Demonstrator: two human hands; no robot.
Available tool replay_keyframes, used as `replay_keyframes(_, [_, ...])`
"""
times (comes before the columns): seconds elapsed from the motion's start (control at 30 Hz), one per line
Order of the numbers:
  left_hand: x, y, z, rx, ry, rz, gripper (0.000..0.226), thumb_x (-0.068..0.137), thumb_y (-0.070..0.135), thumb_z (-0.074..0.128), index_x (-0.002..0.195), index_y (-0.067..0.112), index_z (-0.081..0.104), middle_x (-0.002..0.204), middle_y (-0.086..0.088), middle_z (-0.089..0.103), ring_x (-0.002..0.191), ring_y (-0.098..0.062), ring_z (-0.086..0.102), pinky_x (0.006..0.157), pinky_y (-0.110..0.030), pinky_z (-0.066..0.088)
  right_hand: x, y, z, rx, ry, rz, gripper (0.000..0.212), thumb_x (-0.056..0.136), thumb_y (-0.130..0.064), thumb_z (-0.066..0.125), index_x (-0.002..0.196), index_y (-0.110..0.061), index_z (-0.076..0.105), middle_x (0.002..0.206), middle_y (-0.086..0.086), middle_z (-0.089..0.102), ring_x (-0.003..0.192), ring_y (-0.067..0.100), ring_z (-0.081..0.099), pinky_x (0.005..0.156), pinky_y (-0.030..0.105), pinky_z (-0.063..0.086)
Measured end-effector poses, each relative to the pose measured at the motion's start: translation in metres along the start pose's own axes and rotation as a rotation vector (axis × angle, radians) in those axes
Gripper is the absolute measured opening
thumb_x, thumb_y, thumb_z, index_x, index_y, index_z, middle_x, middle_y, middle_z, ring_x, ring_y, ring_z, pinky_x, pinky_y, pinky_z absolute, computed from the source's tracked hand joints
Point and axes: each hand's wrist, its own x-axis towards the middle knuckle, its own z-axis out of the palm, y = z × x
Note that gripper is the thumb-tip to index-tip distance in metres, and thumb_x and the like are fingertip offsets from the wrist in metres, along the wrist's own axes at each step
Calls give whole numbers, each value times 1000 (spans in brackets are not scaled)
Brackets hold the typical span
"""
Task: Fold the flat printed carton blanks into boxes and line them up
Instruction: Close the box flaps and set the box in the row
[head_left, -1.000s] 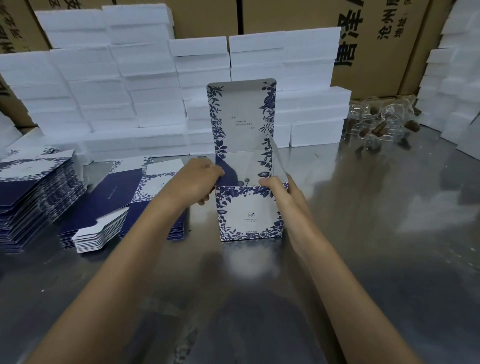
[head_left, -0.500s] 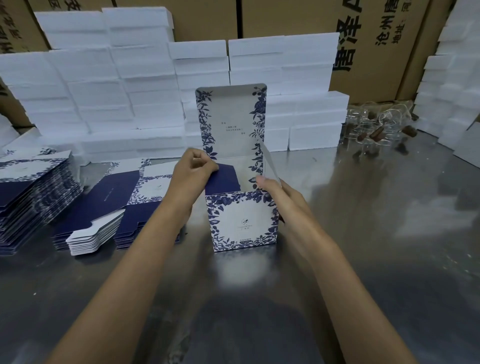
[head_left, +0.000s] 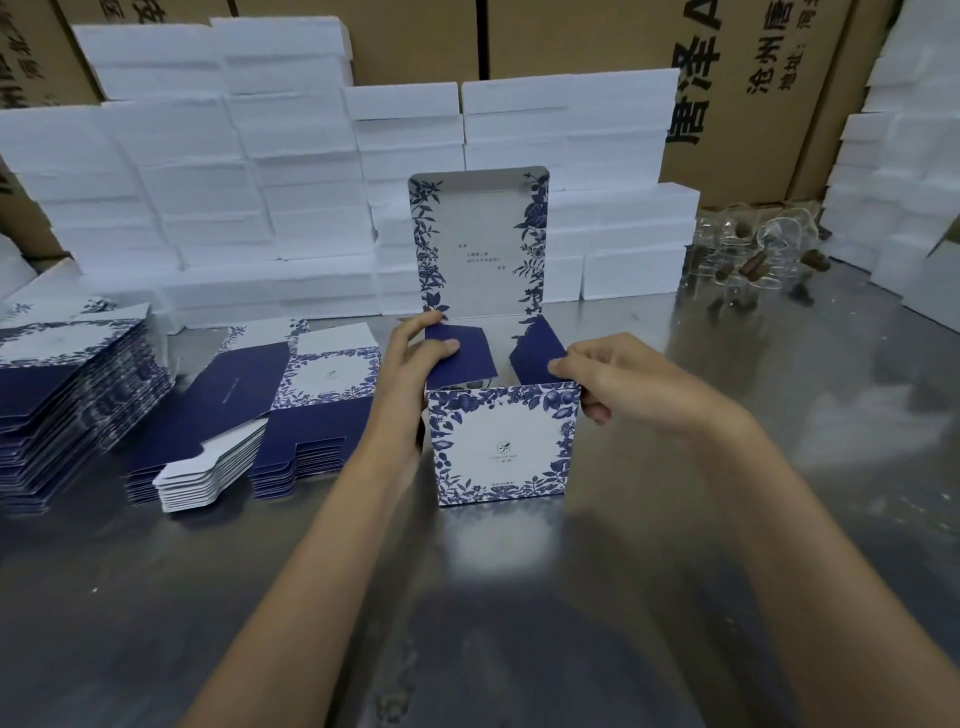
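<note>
A blue-and-white floral carton (head_left: 501, 447) stands upright on the steel table (head_left: 727, 493), its tall lid panel raised behind. My left hand (head_left: 410, 374) grips the box's left side, thumb and fingers pinching the navy left flap. My right hand (head_left: 618, 382) pinches the navy right flap at the box's top right corner. Both flaps lean inward over the open top. Flat printed blanks lie in a stack (head_left: 270, 415) left of the box, and a taller stack (head_left: 67, 384) sits at the far left.
White foam boxes (head_left: 234, 171) are piled in a wall behind, with more at the right edge (head_left: 904, 197). Brown shipping cartons (head_left: 727, 78) stand at the back. Clear glass pieces with brown stoppers (head_left: 753, 260) lie at the back right.
The right side flap, upright before, is now folded inward under my right hand. My left hand keeps the left flap down. The box sits slightly further right.
</note>
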Motion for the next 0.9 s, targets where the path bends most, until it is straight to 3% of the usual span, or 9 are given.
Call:
replay_keyframes(0.17, [1,0,-4,21,-17,-2,42,71,17,67,111,29,69,104,-3,67,83,-20,67,70,-33,55,16,-8,-7,13,-37,47,56,104,-39,52,52,-26,36,46,-7,30,43,15,32,46,20,35])
replay_keyframes(0.3, [0,0,-6,52,-13,6,43,70,17,68,111,29,68,99,-1,67,82,-17,67,70,-31,54,22,-10,-4,34,4,18,37,105,-33,50,75,-12,53,57,6,36,49,16,32,47,22,35])
replay_keyframes(0.43, [2,1,-8,93,-7,15,42,70,19,69,110,30,68,100,1,68,85,-18,67,79,-37,51,27,-10,-9,26,-28,33,49,103,-31,53,58,-18,37,51,-1,31,46,16,28,46,23,33])
replay_keyframes(0.53, [0,1,-8,90,-41,9,36,70,18,69,103,33,70,93,5,70,83,-19,68,74,-36,52,34,-10,-9,15,33,41,41,100,-45,57,71,-16,50,56,0,35,45,15,31,46,22,32])
replay_keyframes(0.6, [-1,2,-8,76,-74,3,34,70,17,68,99,33,72,88,7,71,80,-18,68,69,-33,53,37,-6,-4,55,69,16,27,101,-35,57,84,-15,55,61,4,35,46,14,33,45,23,32])
replay_keyframes(0.73, [-2,2,-7,29,-67,50,34,82,5,68,107,28,68,104,10,72,90,-14,70,72,-29,55,40,-1,-3,80,103,-1,31,100,-30,59,77,-10,51,58,1,37,46,13,36,46,25,34])
replay_keyframes(0.8, [-3,3,-7,7,-46,92,43,87,-2,66,117,28,61,120,6,68,99,-10,71,75,-25,57,41,0,-3,85,181,-23,34,98,-39,63,80,-12,52,68,-1,52,55,11,49,51,25,42])
replay_keyframes(0.87, [-2,4,-8,-13,-52,104,55,87,-2,67,126,35,58,121,8,67,104,-7,70,77,-24,57,40,1,-2,218,239,-49,9,97,-32,63,100,-23,63,99,-1,65,86,14,64,69,28,51])
replay_keyframes(0.9, [-2,4,-9,-3,-45,100,58,87,0,69,128,40,59,122,10,65,109,-6,68,79,-24,57,40,2,-2,301,227,-56,16,97,-24,61,109,-32,66,112,-1,67,102,16,65,81,31,52])
